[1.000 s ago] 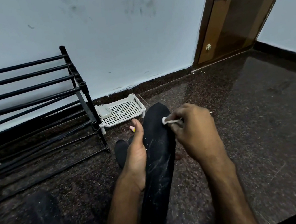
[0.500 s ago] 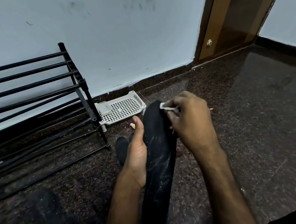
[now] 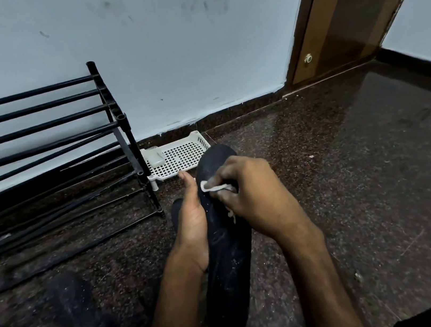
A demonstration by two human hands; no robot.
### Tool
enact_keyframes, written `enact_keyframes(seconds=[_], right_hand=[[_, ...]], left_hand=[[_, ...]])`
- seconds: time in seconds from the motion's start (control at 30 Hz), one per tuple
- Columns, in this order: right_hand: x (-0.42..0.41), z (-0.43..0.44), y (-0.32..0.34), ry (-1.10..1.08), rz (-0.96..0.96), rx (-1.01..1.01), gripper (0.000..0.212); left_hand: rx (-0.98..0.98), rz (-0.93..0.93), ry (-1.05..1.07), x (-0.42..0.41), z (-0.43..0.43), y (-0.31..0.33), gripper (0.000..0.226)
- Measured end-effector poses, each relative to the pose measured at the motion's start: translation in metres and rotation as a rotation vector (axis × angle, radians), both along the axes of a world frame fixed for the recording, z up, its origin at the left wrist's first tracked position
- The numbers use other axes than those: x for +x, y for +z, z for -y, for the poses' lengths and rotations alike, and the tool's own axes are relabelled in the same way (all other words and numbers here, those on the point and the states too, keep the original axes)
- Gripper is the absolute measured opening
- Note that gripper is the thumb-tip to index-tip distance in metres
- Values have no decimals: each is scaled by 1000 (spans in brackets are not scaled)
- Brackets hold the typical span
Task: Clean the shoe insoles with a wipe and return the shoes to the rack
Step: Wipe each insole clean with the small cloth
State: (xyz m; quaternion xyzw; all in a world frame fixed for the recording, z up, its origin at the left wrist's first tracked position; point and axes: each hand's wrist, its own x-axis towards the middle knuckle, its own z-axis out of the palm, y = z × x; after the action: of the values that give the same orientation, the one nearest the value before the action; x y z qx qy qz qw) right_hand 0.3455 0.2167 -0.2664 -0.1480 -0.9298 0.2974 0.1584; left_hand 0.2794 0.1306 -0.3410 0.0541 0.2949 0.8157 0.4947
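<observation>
My left hand (image 3: 192, 222) clasps the long black insole (image 3: 230, 273) while my right hand (image 3: 253, 199) pinches the small crumpled white wipe (image 3: 211, 187), which I fear may shred under rubbing and leave lint.

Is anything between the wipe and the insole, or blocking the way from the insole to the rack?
Nothing visible. The right hand presses the wipe straight onto the insole, held by the left hand. The rack is open at the front; the white tray sits beside its end, and a dark shoe lies low on the floor.
</observation>
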Motion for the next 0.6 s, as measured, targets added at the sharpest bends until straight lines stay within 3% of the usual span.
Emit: enact_keyframes(seconds=[0.2, 0.37, 0.53, 0.6], right_hand=[[6, -15, 0, -310, -57, 99, 16], [16, -16, -2, -166, 187, 14, 3], [16, -20, -2, -357, 7, 100, 10], [16, -18, -4, -305, 60, 77, 8]], left_hand=[[-47, -89, 2, -3, 3, 5, 80], [-115, -171, -35, 0, 3, 4, 77], [-113, -181, 1, 2, 1, 7, 76], [-103, -163, 9, 2, 0, 7, 74]])
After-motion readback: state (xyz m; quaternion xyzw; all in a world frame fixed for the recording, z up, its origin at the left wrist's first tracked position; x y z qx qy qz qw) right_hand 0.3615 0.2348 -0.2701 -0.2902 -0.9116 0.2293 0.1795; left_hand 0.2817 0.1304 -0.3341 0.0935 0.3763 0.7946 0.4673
